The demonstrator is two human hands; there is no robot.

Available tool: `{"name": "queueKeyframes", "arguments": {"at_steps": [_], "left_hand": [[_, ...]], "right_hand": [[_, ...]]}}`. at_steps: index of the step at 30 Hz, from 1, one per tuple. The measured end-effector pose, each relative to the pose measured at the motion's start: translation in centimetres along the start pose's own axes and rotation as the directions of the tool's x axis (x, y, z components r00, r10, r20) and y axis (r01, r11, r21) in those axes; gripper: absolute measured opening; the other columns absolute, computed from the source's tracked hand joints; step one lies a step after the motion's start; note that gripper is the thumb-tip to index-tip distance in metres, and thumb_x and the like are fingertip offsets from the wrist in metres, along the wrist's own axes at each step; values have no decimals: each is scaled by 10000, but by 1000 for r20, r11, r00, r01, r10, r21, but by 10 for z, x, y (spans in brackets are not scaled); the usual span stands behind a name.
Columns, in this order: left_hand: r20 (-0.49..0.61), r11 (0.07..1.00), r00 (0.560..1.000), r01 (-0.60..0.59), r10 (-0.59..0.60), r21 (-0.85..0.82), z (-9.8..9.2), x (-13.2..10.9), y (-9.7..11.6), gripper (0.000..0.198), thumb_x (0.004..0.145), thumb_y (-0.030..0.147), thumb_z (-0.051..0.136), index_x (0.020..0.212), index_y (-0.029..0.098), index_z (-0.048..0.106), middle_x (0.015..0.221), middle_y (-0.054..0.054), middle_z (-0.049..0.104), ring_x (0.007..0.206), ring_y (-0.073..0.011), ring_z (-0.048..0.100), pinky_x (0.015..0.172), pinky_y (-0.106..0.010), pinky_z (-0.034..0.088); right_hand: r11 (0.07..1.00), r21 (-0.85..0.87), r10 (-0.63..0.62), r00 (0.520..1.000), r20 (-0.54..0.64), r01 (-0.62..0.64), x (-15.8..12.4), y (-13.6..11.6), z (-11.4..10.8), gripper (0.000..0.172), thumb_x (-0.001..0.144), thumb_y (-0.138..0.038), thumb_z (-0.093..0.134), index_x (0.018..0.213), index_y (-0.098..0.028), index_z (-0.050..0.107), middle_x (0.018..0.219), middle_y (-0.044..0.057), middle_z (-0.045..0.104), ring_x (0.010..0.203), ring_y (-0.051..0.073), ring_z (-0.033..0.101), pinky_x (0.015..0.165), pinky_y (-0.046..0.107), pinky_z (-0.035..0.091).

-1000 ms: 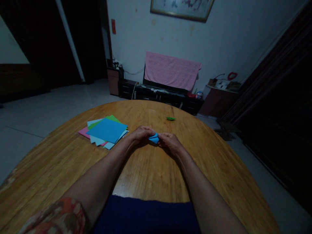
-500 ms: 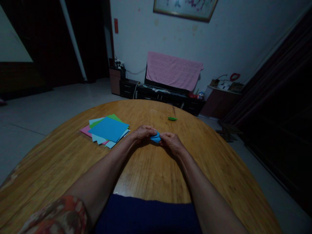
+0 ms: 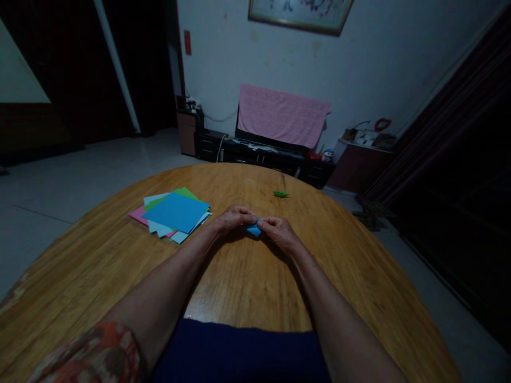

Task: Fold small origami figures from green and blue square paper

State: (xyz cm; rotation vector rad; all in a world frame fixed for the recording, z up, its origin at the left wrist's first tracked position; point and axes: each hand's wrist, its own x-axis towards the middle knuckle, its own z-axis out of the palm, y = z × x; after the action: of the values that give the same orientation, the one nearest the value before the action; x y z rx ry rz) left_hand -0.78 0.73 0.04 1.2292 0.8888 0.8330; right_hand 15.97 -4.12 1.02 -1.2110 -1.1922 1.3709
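Note:
Between my two hands is a small folded piece of blue paper (image 3: 254, 230), held just over the wooden table. My left hand (image 3: 235, 218) pinches its left side, thumb on top. On the other side, my right hand (image 3: 278, 231) grips the upper right part with thumb and fingertips close to the left thumb. The fingers cover much of the paper, so its full shape is hidden. To the left lies a fanned stack of coloured paper sheets (image 3: 175, 211), blue on top with green, pink and pale blue beneath. Beyond my right hand rests a small green folded paper piece (image 3: 280, 194).
The round wooden table (image 3: 247, 282) reaches up to my body. Past its far edge stand a low black cabinet (image 3: 255, 154) and a screen draped with a pink cloth (image 3: 283, 116). A side cabinet (image 3: 359, 165) holding small items is at the right.
My right fingertips have shifted slightly left over the blue paper, nearer the left thumb, covering more of its upper part. The view has moved slightly; the stack and green piece stay put.

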Motion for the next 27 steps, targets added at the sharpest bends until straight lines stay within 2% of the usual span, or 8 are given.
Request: {"name": "queueKeyframes", "arguments": {"at_steps": [4, 10, 19, 24, 27], "left_hand": [[25, 997, 999, -18, 20, -77, 1, 0, -2, 248, 569, 280, 782, 700, 116, 650, 561, -8, 579, 492, -107, 530, 512, -243, 392], [31, 996, 999, -34, 37, -86, 0, -2, -1, 269, 571, 244, 803, 775, 124, 675, 638, -38, 637, 571, -131, 583, 559, -256, 439], [13, 998, 1000, 1, 0, -67, 1, -3, -3, 214, 572, 215, 803, 694, 123, 654, 565, -21, 595, 538, -120, 555, 528, -242, 412], [43, 999, 999, 10, -9, -32, -3, -1, -7, 230, 586, 247, 797, 707, 128, 641, 559, -5, 576, 497, -98, 521, 499, -232, 373], [107, 1000, 994, 19, -17, -15, -5, 0, -8, 219, 615, 275, 775, 706, 132, 638, 549, 5, 558, 466, -87, 495, 475, -229, 344]], "right_hand": [[1000, 25, 5, 1000, -5, -5, -1, 2, 1, 334, 552, -406, 779, 707, -137, 655, 556, -4, 609, 494, 101, 526, 517, 230, 396], [994, 83, -61, 996, -69, 67, 3, 9, 0, 335, 571, -416, 775, 724, -143, 655, 546, -13, 601, 470, 95, 507, 497, 230, 387], [996, 6, -85, 993, -78, 86, -3, -1, 4, 269, 567, -363, 748, 675, -139, 646, 561, -8, 598, 503, 90, 508, 496, 213, 391], [993, -21, -116, 990, -86, 114, -4, 0, 5, 262, 593, -357, 725, 743, -151, 663, 618, -4, 617, 551, 104, 533, 516, 216, 410], [989, -63, -135, 987, -82, 130, -3, -2, 4, 283, 583, -366, 741, 751, -146, 684, 637, 4, 630, 569, 114, 548, 543, 233, 434]]}}
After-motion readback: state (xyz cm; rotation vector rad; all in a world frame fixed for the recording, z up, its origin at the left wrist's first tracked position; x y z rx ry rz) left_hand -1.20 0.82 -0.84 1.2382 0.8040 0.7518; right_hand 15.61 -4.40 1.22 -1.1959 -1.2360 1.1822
